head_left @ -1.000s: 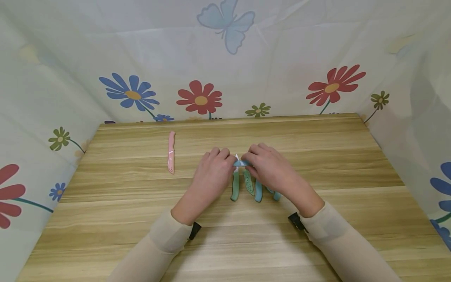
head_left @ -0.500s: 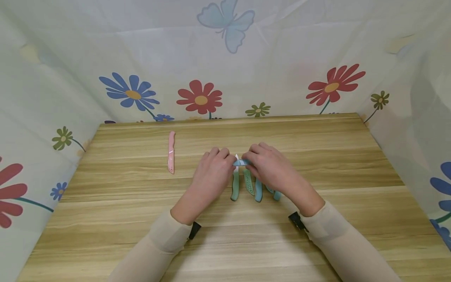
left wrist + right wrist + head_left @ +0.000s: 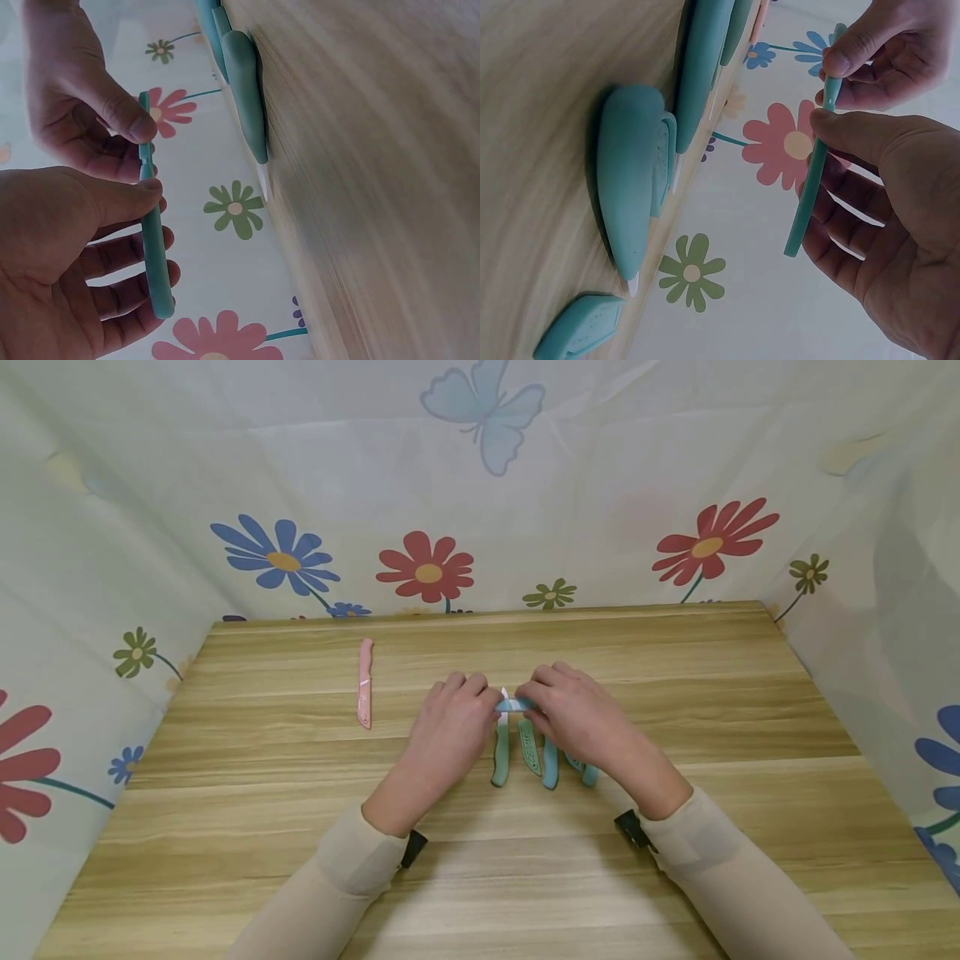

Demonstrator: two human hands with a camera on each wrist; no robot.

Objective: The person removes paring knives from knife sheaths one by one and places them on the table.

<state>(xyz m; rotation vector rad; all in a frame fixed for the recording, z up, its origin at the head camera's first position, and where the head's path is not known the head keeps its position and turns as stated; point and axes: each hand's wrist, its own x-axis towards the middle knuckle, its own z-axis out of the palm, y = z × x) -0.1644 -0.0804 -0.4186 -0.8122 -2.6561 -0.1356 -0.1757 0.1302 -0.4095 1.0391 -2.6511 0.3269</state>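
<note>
Between the two hands a blue knife lies crosswise over the table. My left hand (image 3: 453, 727) grips the knife's handle (image 3: 156, 255), thumb on its side. My right hand (image 3: 573, 714) pinches the blue sheath (image 3: 810, 187) between thumb and fingers. Handle and sheath are in line, close together between the thumbs. Below the hands lie a green knife (image 3: 501, 764) with a bare white blade, a green sheath (image 3: 529, 752) and a blue knife (image 3: 551, 768). Another blue handle (image 3: 590, 775) and blue sheath (image 3: 581, 326) are partly hidden by my right hand in the head view.
A pink knife (image 3: 364, 685) in its pink sheath lies farther left on the wooden table (image 3: 262, 777). Behind and beside the table hangs a white cloth (image 3: 322, 452) printed with flowers and a butterfly. Black wrist straps (image 3: 633, 831) show under the sleeves.
</note>
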